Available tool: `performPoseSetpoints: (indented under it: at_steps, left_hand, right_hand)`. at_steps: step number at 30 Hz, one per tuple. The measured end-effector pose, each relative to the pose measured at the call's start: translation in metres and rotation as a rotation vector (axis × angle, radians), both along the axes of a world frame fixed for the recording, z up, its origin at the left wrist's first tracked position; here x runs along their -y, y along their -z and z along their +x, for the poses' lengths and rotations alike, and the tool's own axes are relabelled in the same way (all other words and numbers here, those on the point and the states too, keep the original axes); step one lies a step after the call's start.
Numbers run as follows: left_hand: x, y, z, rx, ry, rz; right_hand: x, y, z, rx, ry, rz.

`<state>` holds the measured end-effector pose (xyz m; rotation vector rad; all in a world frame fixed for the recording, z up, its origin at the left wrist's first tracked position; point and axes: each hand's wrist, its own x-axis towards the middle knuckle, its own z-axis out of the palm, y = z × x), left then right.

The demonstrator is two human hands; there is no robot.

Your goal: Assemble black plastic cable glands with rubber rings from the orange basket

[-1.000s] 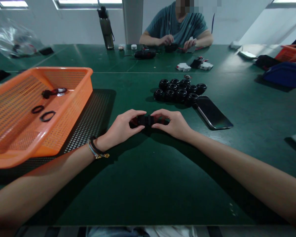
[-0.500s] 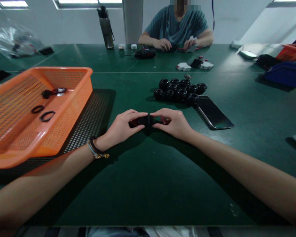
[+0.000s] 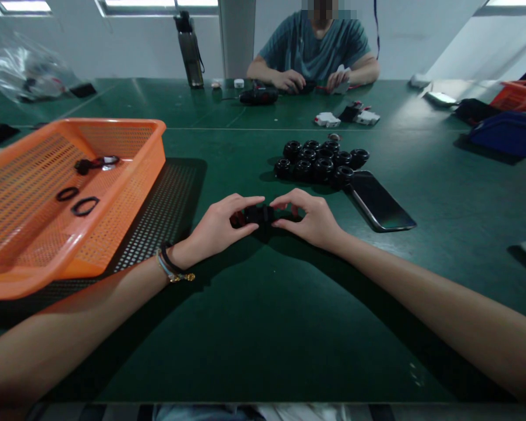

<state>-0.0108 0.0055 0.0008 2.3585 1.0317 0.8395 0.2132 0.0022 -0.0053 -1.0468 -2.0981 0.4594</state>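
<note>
Between my hands is a small black cylindrical fitting (image 3: 258, 215), apparently a cable gland, held low over the green table. My left hand (image 3: 223, 221) pinches its left end between thumb and fingers. My right hand (image 3: 309, 219) curls at the right end, thumb and index finger set around a raised black collar. Dark shade hides the fitting's finer shape. Beyond my right hand stands a cluster of several similar shiny black fittings (image 3: 323, 168). A phone (image 3: 382, 202) lies beside them, dark screen up.
An orange perforated basket (image 3: 134, 193) at left holds black rings (image 3: 85, 206) and a small wired part (image 3: 97, 164). Across the table a person (image 3: 315, 52) handles something dark, near a power driver (image 3: 258, 95) and white parts (image 3: 327, 119). A bottle (image 3: 189, 52) stands far left; a blue bin (image 3: 508, 131) right.
My right fingers have lifted and loosened slightly around the collar, showing more of the fitting. My left hand keeps its pinch almost unmoved.
</note>
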Motion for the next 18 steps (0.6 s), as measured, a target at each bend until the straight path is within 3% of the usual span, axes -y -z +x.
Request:
performPoseSetpoints:
  at_steps: [18]
  left_hand:
    - [-0.0021, 0.0007, -0.0022, -0.024, 0.032, -0.011]
  right_hand:
    - [-0.0011, 0.0000, -0.0004, -0.022, -0.034, -0.037]
